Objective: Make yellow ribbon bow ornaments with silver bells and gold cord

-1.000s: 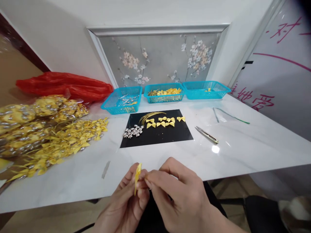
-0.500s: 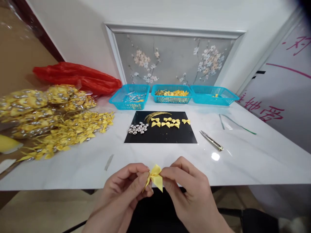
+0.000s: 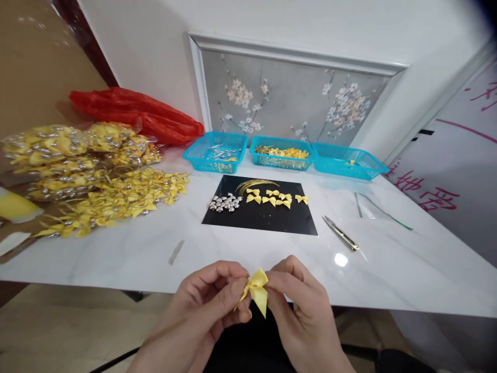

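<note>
Yellow bow (image 3: pixel 257 287) sits pinched between my 2 hands, in the air just in front of the table (image 3: pixel 116 259) edge. Left hand (image 3: pixel 205 305) grips its left loop with thumb and forefinger; right hand (image 3: pixel 306 311) grips the right side. I read the step as working the bow's centre. Any next move needs firm pinches. Snips (image 3: pixel 341 234) and black mat (image 3: pixel 264 220) lie well apart.

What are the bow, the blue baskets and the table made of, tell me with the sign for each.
Bow: probably satin ribbon, yellow with a soft sheen, creasing in limp folds.
Baskets: likely plastic, even turquoise, fine moulded lattice walls.
Table: glossy white with grey veins and glare; marble or imitation, cannot tell.
</note>
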Tool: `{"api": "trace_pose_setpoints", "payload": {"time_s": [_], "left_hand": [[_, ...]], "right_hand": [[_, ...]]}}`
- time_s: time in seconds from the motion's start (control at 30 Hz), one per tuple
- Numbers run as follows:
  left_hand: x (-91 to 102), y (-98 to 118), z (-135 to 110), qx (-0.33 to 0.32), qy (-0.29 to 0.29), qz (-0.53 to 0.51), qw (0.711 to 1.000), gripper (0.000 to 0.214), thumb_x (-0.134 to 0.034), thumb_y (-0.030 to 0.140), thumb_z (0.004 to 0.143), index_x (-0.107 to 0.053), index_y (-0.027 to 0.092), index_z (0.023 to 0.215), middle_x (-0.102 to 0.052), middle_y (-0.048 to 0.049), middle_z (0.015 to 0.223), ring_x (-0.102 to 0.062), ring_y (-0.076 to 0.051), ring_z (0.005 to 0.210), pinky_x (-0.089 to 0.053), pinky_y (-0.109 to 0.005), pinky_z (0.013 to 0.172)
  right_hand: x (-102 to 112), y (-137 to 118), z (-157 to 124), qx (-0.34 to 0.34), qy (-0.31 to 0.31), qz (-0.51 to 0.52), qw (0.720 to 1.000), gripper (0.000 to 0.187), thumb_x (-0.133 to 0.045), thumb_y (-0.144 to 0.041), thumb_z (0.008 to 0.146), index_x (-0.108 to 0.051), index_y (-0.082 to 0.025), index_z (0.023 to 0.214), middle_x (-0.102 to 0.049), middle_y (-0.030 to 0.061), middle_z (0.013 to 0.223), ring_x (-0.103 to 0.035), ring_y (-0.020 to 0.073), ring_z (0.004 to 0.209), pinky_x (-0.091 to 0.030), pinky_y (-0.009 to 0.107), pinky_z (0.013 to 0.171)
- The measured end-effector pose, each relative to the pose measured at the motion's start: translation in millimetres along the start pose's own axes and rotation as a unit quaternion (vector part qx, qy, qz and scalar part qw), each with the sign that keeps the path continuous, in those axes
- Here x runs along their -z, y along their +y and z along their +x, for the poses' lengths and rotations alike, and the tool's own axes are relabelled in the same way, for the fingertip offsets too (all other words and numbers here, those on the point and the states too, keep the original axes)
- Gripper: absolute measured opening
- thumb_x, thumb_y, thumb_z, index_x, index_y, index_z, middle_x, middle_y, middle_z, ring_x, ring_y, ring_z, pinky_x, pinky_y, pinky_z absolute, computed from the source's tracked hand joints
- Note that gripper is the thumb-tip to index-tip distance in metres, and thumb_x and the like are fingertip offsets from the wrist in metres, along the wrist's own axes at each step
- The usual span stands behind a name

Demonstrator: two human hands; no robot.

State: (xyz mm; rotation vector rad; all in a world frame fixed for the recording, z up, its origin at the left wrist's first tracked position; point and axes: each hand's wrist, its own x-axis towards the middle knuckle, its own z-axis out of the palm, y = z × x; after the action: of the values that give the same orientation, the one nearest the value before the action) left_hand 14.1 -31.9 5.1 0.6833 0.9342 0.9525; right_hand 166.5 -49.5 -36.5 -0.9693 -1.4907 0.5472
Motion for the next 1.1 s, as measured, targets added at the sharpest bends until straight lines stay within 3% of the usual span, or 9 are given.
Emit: {"api": "trace_pose_setpoints", "payload": {"time_s": [0.4,0.8,0.97,1.1], "left_hand": [[-4.2,0.2,-2.9,0.008,0.011,-0.011,1.0,0.023,-0.091,0.031,0.064,-0.076,0.016,0.072,-0.065,0.0002,0.065,-0.054,-0.009,0.058,-0.05,-0.017,0.058],[2.4,0.5,-1.1,-0.016,-0.008,0.07,0.997,0.018,-0.086,0.032,0.07,-0.077,0.017,0.072,-0.063,0.0001,0.062,-0.054,-0.011,0.058,-0.047,-0.018,0.056],[2.5,0.0,-2.5,-0.034,0.024,0.106,0.993,0.02,-0.087,0.034,0.067,-0.078,0.016,0.072,-0.065,-0.0019,0.061,-0.056,-0.013,0.058,-0.047,-0.021,0.056],[3.9,-2.3,-2.0,-0.034,0.013,0.124,0.992,0.018,-0.084,0.034,0.07,-0.078,0.017,0.074,-0.065,-0.0012,0.06,-0.057,-0.013,0.058,-0.048,-0.021,0.057]], "right_hand": [[4.0,7.0,-5.7,0.011,-0.056,-0.028,0.998,0.033,-0.046,-0.002,0.093,-0.07,-0.023,0.103,-0.053,0.0021,0.079,-0.057,0.014,0.068,-0.049,0.023,0.056],[1.1,2.7,-3.9,0.039,0.006,-0.049,0.998,0.024,-0.054,-0.006,0.092,-0.073,-0.021,0.092,-0.052,0.001,0.072,-0.057,0.0127,0.06,-0.046,0.022,0.048],[0.5,3.8,-4.6,0.046,0.008,-0.049,0.998,0.024,-0.055,-0.006,0.092,-0.073,-0.022,0.092,-0.053,0.0012,0.073,-0.059,0.0133,0.06,-0.048,0.022,0.05],[0.1,1.7,-3.6,0.052,0.009,-0.043,0.998,0.024,-0.056,-0.005,0.091,-0.072,-0.021,0.087,-0.058,0.0016,0.073,-0.061,0.0125,0.061,-0.051,0.021,0.052]]}}
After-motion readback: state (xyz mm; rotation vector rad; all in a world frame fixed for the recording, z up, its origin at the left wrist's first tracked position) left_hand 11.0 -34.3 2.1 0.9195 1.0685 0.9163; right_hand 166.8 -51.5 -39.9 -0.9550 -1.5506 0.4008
